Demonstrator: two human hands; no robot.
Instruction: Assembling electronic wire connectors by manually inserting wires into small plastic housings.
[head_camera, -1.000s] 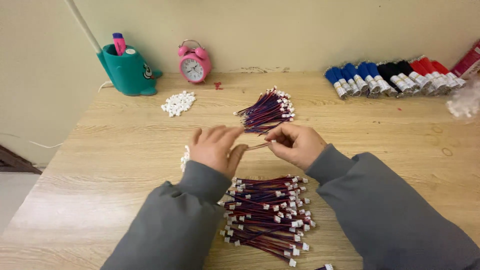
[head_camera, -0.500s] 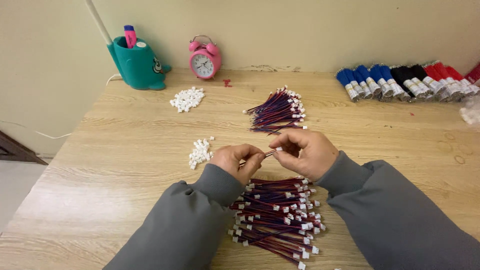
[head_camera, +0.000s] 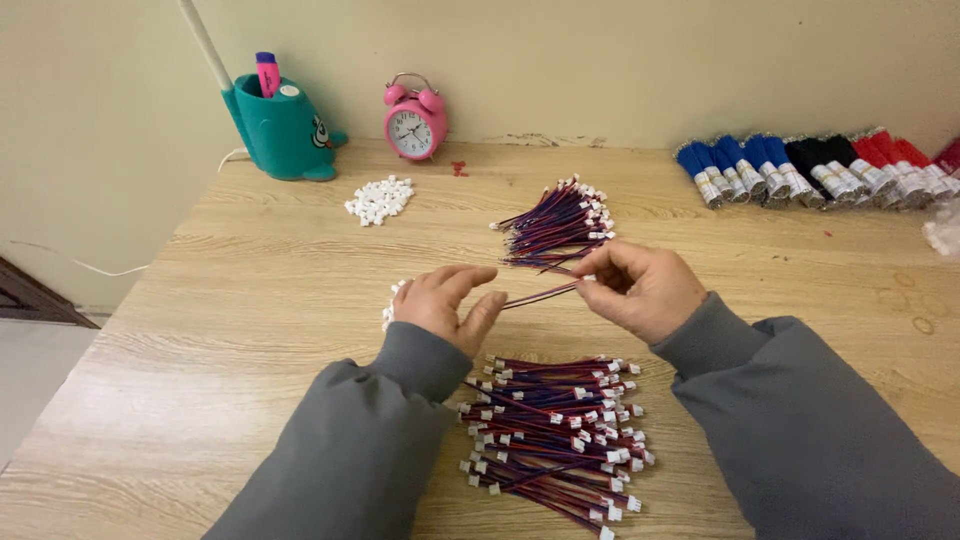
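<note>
**Hands working one wire lead between two piles**

Table (head_camera: 250, 300) is filling most of the frame, light wood grain, running up to a cream wall.

Grey sleeves are coming in from the bottom edge, both forearms angled toward frame centre.

Near pile of wire leads (head_camera: 555, 435) is lying at bottom centre between the sleeves: red-and-blue wires with white plugs, loosely stacked. Far pile of wire leads (head_camera: 555, 225) is sitting just above centre, fanned, smaller.

Teal pen holder (head_camera: 283, 130) is standing upper left, pink alarm clock (head_camera: 415, 118) just right of it. Row of blue, black and red tubes (head_camera: 820, 170) is lying along the upper right.

Left hand (head_camera: 445, 305) is sitting just left of centre, fingers half curled, thumb and forefinger apart; the near end of the single wire lead (head_camera: 540, 293) is running into that gap, but I cannot tell if it is actually pinched. Right hand (head_camera: 645, 290) is sitting right of centre, fingertips pinching the lead's far end at the white plug.

Change vs half a second ago: hands are moving apart, so the lead is now showing stretched between them, above the table and just below the far pile. My read: one lead is being handled singly.

Heap of loose white connectors (head_camera: 380, 198) is lying upper left of centre; a few more are peeking out behind the left hand.
</note>
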